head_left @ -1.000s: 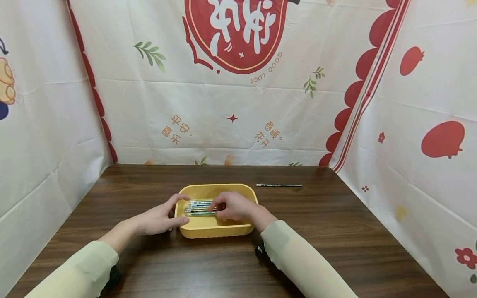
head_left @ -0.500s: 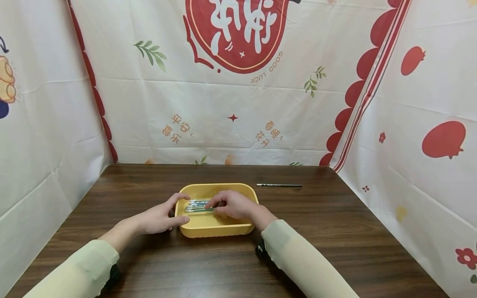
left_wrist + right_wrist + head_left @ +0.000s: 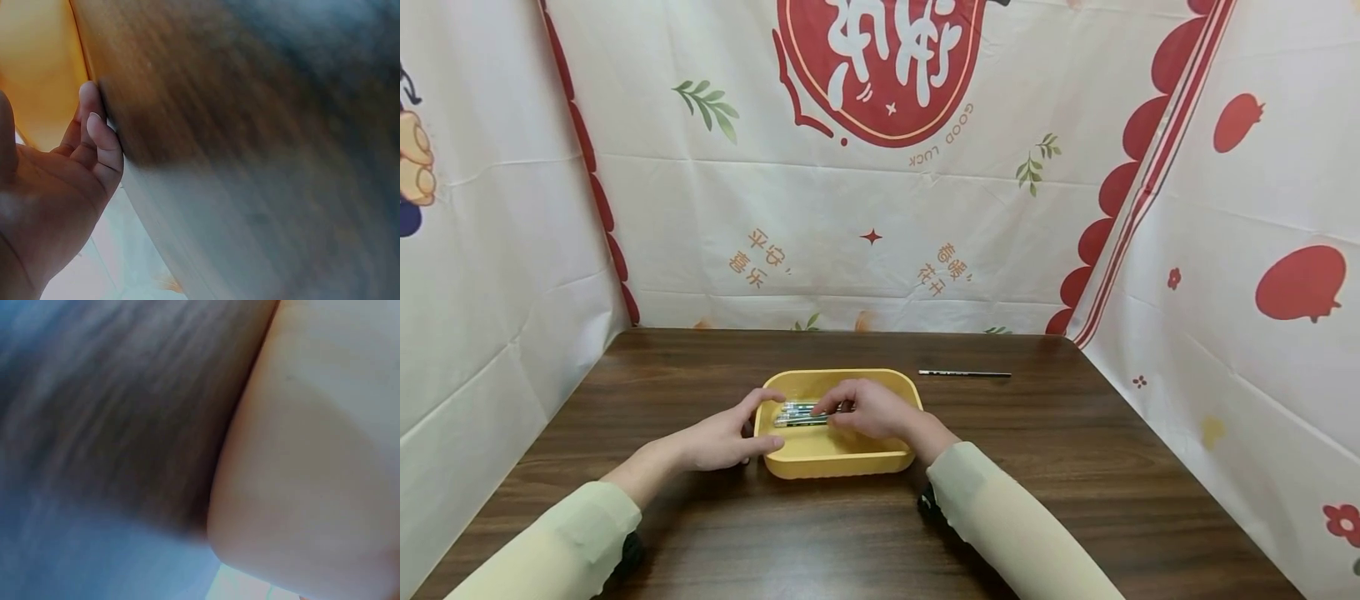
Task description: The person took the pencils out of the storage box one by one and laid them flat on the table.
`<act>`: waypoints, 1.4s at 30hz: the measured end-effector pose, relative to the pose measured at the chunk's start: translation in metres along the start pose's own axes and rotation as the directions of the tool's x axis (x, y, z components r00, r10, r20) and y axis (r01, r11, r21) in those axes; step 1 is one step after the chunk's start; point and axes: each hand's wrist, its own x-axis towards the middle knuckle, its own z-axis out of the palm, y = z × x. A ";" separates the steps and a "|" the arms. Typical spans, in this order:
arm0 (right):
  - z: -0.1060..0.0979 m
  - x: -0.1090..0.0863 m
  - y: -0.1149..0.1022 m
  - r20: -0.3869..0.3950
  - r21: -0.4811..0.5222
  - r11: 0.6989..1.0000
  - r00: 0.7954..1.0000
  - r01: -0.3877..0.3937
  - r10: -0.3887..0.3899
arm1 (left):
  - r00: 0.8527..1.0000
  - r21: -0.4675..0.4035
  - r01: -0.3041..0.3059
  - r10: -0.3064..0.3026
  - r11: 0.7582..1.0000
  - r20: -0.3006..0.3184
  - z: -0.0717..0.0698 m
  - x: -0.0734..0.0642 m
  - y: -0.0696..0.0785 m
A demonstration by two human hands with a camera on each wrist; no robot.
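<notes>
Several pencils (image 3: 797,415) lie side by side in a shallow yellow tray (image 3: 842,467), their eraser ends toward its left end. My left hand (image 3: 722,435) holds the tray's left end, with thumb and index finger at the rim. Other fingers of that hand lie against the yellow outer wall in the left wrist view. Reaching into the tray, my right hand (image 3: 874,410) pinches the pencils between curled fingers and thumb and hides their right part. The right wrist view shows only a blurred close surface of the yellow tray (image 3: 300,456), not the fingers.
A single black pencil (image 3: 965,373) lies on the dark wooden table (image 3: 850,533), behind and right of the tray. Printed white cloth (image 3: 850,200) hangs behind the table and on both sides.
My right hand has shifted slightly back and left inside the tray. The front pencils have moved back with it, so the row is narrower. My left hand stays at the rim.
</notes>
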 end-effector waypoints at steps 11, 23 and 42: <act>-0.026 -0.008 -0.006 -0.070 -0.058 0.998 0.997 0.015 -0.019 | 1.000 -0.002 -0.003 0.003 1.000 0.005 -0.002 0.000 0.001; -0.066 -0.039 0.008 -0.187 -0.090 0.995 0.982 -0.047 0.029 | 1.000 -0.001 0.004 -0.004 1.000 0.009 -0.003 -0.001 0.001; -0.108 -0.085 0.076 -0.331 -0.019 0.982 0.928 -0.186 0.170 | 1.000 -0.018 0.013 -0.013 1.000 0.020 -0.002 -0.002 0.001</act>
